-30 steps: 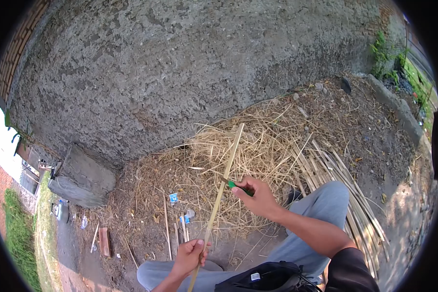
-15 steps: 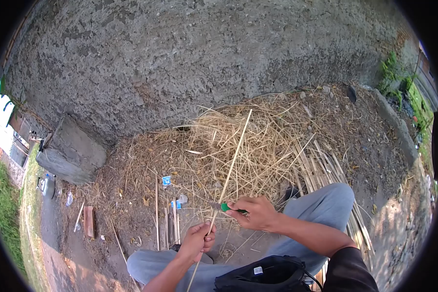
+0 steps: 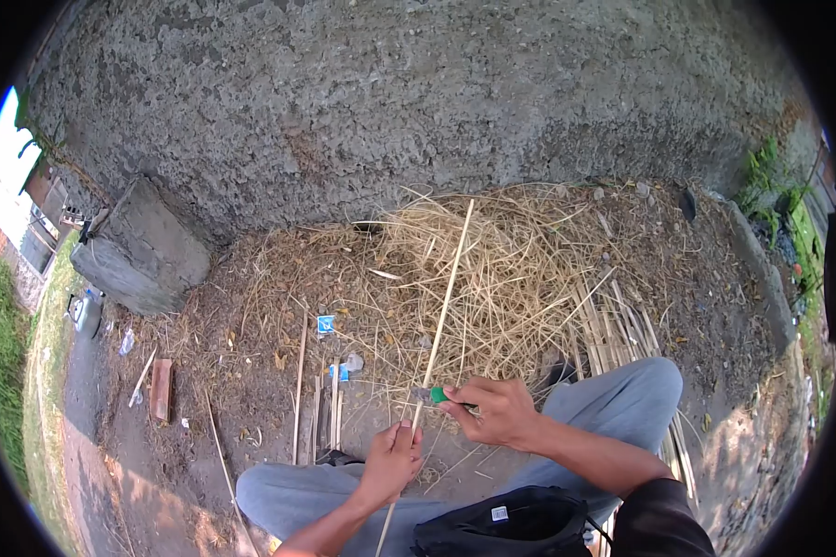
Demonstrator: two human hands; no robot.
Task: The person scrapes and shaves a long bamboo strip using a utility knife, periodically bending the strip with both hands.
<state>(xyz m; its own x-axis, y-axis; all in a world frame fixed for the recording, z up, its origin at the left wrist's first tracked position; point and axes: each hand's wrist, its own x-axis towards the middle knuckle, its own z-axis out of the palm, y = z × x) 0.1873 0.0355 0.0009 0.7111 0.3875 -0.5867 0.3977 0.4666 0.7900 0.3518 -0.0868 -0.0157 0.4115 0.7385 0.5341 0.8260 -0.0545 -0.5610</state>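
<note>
While 2 hands work, littered dirt [image 3: 251,408] borders a rough wall [image 3: 418,102].

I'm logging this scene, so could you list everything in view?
Strip: one, pale, in left hand
Knife: one, green-handled, blade at strip
Shavings: uncounted, straw-coloured, by wall
Bundled strips: many, pale, right
Packets: two, blue, centre-left
Reddish block: one, left
Large block: one, grey, against wall
Metal vessel: one, silvery, far left
Wall: one, grey, ahead
Greenery: uncounted, green, both edges
Bag: one, black, lap
Legs: two, grey-clad, below
Hands: left, right
</note>
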